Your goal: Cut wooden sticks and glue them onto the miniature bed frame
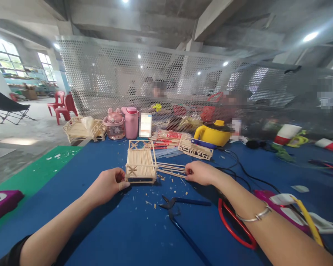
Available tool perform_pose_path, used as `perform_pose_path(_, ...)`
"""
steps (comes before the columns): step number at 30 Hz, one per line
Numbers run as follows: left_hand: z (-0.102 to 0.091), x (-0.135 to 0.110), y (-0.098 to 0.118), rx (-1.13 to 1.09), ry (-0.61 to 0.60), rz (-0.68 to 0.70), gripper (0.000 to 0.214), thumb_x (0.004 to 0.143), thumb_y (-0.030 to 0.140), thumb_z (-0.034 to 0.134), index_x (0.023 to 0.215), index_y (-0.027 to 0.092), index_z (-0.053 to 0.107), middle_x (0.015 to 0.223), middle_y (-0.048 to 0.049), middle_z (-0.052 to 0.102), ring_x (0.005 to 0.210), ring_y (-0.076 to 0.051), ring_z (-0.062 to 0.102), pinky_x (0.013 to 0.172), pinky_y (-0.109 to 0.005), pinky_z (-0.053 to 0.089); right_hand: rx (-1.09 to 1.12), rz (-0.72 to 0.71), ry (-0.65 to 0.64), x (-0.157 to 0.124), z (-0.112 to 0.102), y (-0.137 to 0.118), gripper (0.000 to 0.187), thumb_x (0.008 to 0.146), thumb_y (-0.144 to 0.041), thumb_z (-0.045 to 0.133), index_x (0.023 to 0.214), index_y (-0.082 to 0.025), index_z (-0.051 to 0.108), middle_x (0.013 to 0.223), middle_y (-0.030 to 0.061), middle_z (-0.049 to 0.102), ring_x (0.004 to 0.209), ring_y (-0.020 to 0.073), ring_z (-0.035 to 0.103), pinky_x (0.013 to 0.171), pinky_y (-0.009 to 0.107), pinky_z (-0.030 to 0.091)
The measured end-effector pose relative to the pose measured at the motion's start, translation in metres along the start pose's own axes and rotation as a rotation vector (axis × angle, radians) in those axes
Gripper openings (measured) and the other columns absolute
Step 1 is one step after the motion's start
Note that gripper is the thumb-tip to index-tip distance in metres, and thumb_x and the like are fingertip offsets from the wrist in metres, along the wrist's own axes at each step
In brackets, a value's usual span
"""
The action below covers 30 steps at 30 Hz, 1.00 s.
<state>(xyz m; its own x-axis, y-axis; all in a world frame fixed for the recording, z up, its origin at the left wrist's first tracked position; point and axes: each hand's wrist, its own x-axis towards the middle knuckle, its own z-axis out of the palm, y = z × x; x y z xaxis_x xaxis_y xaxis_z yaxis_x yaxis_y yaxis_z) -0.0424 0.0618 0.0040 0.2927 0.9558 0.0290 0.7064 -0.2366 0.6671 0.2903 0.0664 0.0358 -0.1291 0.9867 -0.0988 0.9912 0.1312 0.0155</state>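
Note:
A small bed-shaped model of pale wooden sticks (pixel 140 162), with crossed braces at its ends, stands upright on the blue table. My left hand (pixel 111 184) is closed at its near left corner, thumb and fingers pinching the frame. On the model's right side lie several loose thin wooden sticks (pixel 170 167). My right hand (pixel 200 173) is closed on the right ends of these sticks; its fingertips are partly hidden. Nearer to me, a pair of blue-handled pliers (pixel 170 205) rests with its jaws and handles apart.
Behind are a pink bottle (pixel 131 123), a clear pink cup (pixel 115 127), a yellow pot (pixel 214 133) and two more stick models (pixel 195 148) (pixel 84 129). Red handles (pixel 235 225) and black cables (pixel 238 166) lie by my right arm. A perforated metal screen (pixel 122 81) stands beyond.

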Motion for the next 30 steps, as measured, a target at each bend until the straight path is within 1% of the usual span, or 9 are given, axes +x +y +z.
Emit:
perform_pose_path(5,-0.001,-0.001,-0.004,-0.007,0.008,0.026,0.036,0.066,0.041,0.061,0.093,0.019,0.051,0.080,-0.0022,0.064,0.068,-0.017,0.056,0.062,-0.028,0.037,0.057,-0.013,0.024,-0.008,0.012,-0.002,0.007,0.070,-0.016,0.057,0.069,-0.021,0.062,0.069,0.0011,0.065,0.062,0.0147,0.058,0.051,0.023,0.032)
perform_pose_path(10,-0.005,-0.004,-0.005,0.034,0.034,0.040,0.058,0.060,0.050,0.066,0.105,0.019,0.048,0.097,-0.0063,0.062,0.075,-0.020,0.057,0.066,-0.030,0.038,0.139,-0.022,0.143,-0.018,0.000,-0.009,0.014,0.074,-0.016,0.049,0.082,-0.021,0.060,0.078,0.0036,0.064,0.065,0.0159,0.057,0.056,0.025,0.038)
perform_pose_path(16,0.002,-0.005,0.006,-0.025,0.042,0.084,0.036,0.068,0.041,0.061,0.093,0.019,0.049,0.079,-0.0023,0.062,0.067,-0.017,0.054,0.061,-0.028,0.039,0.623,-0.269,0.205,-0.031,-0.013,-0.071,0.050,0.073,-0.020,0.053,0.121,-0.023,0.043,0.111,0.0054,0.057,0.075,0.0117,0.056,0.063,0.023,0.046)
perform_pose_path(19,0.005,-0.004,0.007,-0.067,0.076,0.110,0.028,0.073,0.037,0.055,0.094,0.019,0.050,0.078,-0.0013,0.061,0.068,-0.016,0.054,0.062,-0.028,0.039,0.685,-0.264,0.270,-0.030,-0.012,-0.088,0.020,0.076,-0.030,0.055,0.093,-0.021,0.060,0.081,0.0005,0.063,0.064,0.0122,0.055,0.060,0.024,0.044)
perform_pose_path(22,0.007,-0.003,0.004,-0.070,0.101,0.132,0.025,0.074,0.038,0.054,0.091,0.020,0.051,0.076,0.0000,0.059,0.067,-0.016,0.053,0.062,-0.027,0.039,0.682,-0.134,0.412,-0.029,-0.018,-0.066,0.021,0.080,-0.034,0.049,0.065,-0.020,0.056,0.059,-0.0012,0.057,0.057,0.0132,0.054,0.057,0.025,0.042)
perform_pose_path(25,0.009,-0.002,0.000,-0.065,0.126,0.129,0.021,0.073,0.038,0.055,0.080,0.019,0.049,0.071,0.0014,0.056,0.064,-0.014,0.050,0.060,-0.026,0.037,0.699,0.115,0.683,-0.032,-0.031,-0.019,0.026,0.084,-0.041,0.040,0.082,-0.020,0.055,0.065,0.0027,0.059,0.060,0.0162,0.056,0.061,0.029,0.044)
perform_pose_path(27,0.010,-0.002,-0.001,-0.070,0.135,0.124,0.020,0.072,0.038,0.055,0.075,0.019,0.048,0.067,0.0023,0.054,0.062,-0.013,0.048,0.058,-0.026,0.035,0.682,0.272,0.866,-0.036,-0.037,0.006,0.041,0.089,-0.042,0.019,0.102,-0.017,0.049,0.076,0.0089,0.059,0.068,0.0204,0.057,0.062,0.033,0.044)
perform_pose_path(29,0.011,-0.001,-0.001,-0.080,0.142,0.118,0.020,0.072,0.038,0.055,0.072,0.020,0.046,0.065,0.0030,0.052,0.060,-0.013,0.047,0.057,-0.025,0.034,0.658,0.341,0.928,-0.041,-0.035,0.017,0.049,0.090,-0.041,0.009,0.112,-0.015,0.044,0.085,0.0141,0.060,0.074,0.0229,0.057,0.064,0.035,0.043)
perform_pose_path(30,0.011,-0.001,-0.001,-0.082,0.143,0.117,0.020,0.072,0.038,0.055,0.071,0.020,0.046,0.064,0.0032,0.052,0.060,-0.013,0.046,0.057,-0.025,0.034,0.650,0.333,0.898,-0.044,-0.030,0.016,0.046,0.090,-0.041,0.014,0.114,-0.016,0.044,0.089,0.0147,0.060,0.074,0.0226,0.057,0.063,0.034,0.043)
